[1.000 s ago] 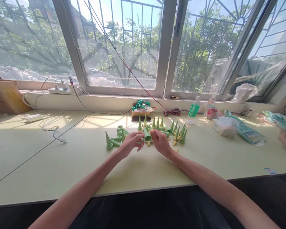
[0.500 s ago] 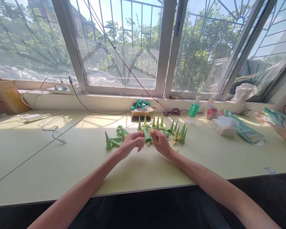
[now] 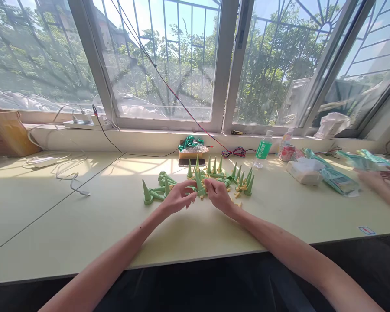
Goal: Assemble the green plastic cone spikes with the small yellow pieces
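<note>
A green plastic cone (image 3: pixel 199 187) with a collar at its base is between my two hands, nearly upright, tip up. My left hand (image 3: pixel 179 198) has its thumb and fingers closed on the cone's left side. At the cone's right side, my right hand (image 3: pixel 219 196) is curled in a pinch; whatever is between its fingertips is hidden. Around and behind the hands are several more green cones, such as a standing cone (image 3: pixel 147 193) at the left and another cone (image 3: pixel 250 186) at the right. Small yellow pieces (image 3: pixel 237 195) lie among them.
Behind the cones are a dark phone (image 3: pixel 191 162) and a small box (image 3: pixel 191 154) with green material. A bottle (image 3: pixel 264 149), a tissue pack (image 3: pixel 306 170) and green bags (image 3: pixel 339 180) stand right. Another person's hands (image 3: pixel 375 177) handle a bag at the far right. Cables (image 3: pixel 72 178) lie left.
The cone between my hands has tipped from showing its open base to nearly upright. My left fingers have closed in slightly. The other person's hands have moved left with the bag.
</note>
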Demonstrator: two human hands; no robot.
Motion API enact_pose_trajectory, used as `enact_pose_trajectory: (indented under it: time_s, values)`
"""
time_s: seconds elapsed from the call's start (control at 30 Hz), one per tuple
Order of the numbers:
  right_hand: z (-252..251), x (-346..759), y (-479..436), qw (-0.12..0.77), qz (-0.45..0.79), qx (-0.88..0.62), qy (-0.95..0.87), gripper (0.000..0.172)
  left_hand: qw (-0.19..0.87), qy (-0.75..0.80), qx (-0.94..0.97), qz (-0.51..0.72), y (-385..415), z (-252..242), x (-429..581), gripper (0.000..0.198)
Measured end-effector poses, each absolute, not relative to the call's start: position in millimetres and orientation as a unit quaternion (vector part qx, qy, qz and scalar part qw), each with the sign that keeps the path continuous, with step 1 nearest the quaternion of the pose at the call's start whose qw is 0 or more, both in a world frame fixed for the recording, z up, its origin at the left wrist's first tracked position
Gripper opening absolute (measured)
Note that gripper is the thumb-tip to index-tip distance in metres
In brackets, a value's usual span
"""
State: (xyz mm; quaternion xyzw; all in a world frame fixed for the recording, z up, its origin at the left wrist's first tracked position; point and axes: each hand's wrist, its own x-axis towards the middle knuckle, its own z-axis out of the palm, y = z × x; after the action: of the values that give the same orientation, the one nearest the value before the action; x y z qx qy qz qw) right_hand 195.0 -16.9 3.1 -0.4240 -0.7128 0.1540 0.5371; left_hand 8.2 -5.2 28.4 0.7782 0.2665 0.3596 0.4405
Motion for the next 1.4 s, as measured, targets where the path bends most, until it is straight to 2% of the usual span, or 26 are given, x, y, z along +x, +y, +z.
enact_pose_trajectory:
  time_s: [0.17, 0.4, 0.7, 0.8, 1.0, 1.13, 1.27, 1.4]
  values:
    - [2.6, 193.8, -16.9, 0.535, 0.177, -0.430, -0.705, 0.047, 0.294, 0.246, 0.840, 0.384, -7.2, 27.3, 9.2, 0.029]
    - [1.9, 192.6, -15.6, 0.535, 0.229, -0.442, -0.683, 0.051, 0.159, 0.211, 0.881, 0.392, -1.8, 18.0, 6.8, 0.044]
    - [1.8, 189.6, -10.6, 0.529, 0.411, -0.432, -0.604, 0.052, 0.109, 0.237, 0.894, 0.366, 1.2, 17.6, 2.4, 0.044]
    - [4.5, 188.6, -12.1, 0.534, 0.415, -0.436, -0.594, 0.051, 0.111, 0.244, 0.887, 0.377, 1.2, 18.1, 5.0, 0.040]
    - [7.9, 192.4, -13.7, 0.579, 0.264, -0.457, -0.621, 0.049, 0.178, 0.317, 0.815, 0.452, -2.9, 22.1, 17.5, 0.033]
    - [8.2, 196.4, -13.7, 0.576, 0.143, -0.467, -0.656, 0.048, 0.330, 0.368, 0.739, 0.458, -3.1, 24.4, 19.0, 0.034]
    - [7.9, 197.0, -14.3, 0.556, 0.097, -0.464, -0.683, 0.045, 0.486, 0.358, 0.690, 0.399, -2.2, 27.2, 17.5, 0.040]
    - [8.6, 196.2, -15.7, 0.544, 0.076, -0.457, -0.700, 0.044, 0.546, 0.327, 0.670, 0.382, -3.5, 28.9, 19.7, 0.039]
